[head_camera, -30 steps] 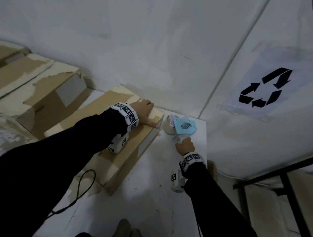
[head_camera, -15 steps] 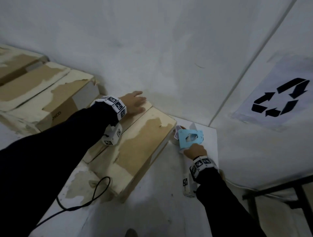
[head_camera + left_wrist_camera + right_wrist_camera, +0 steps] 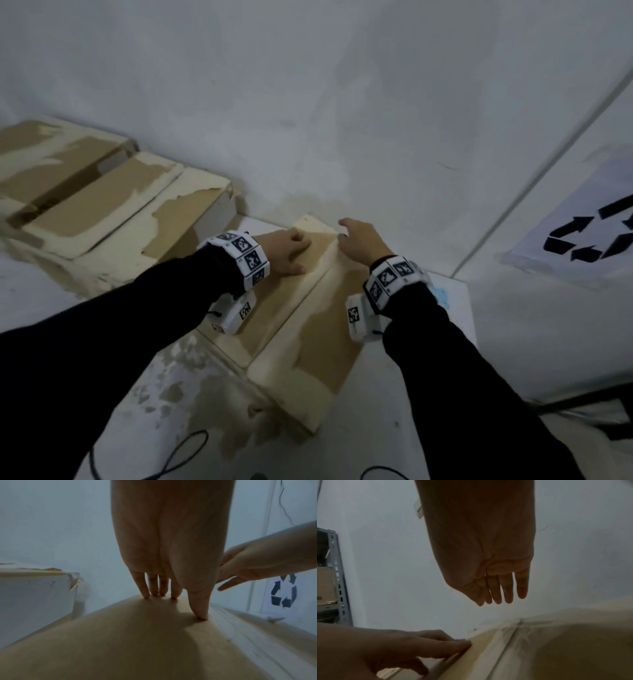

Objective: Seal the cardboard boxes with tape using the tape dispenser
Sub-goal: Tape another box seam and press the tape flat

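Observation:
A worn cardboard box (image 3: 318,349) lies in the middle of the white table, its two top flaps folded down and meeting at a seam. My left hand (image 3: 291,251) lies flat on the left flap; in the left wrist view its straight fingers (image 3: 154,588) press the cardboard. My right hand (image 3: 356,236) hovers just above the far end of the right flap with fingers (image 3: 506,592) straight and relaxed, holding nothing. The blue tape dispenser (image 3: 442,296) lies on the table right of the box, mostly hidden behind my right wrist.
More battered cardboard boxes (image 3: 102,205) are stacked at the left against the white wall. A recycling sign (image 3: 582,236) hangs at the right. A black cable (image 3: 171,459) loops near the table's front. A metal rack (image 3: 339,574) stands off to one side.
My right hand has let go of the tape dispenser and moved up and left over the box's right flap. My left hand shifted from the box's right edge to the left flap.

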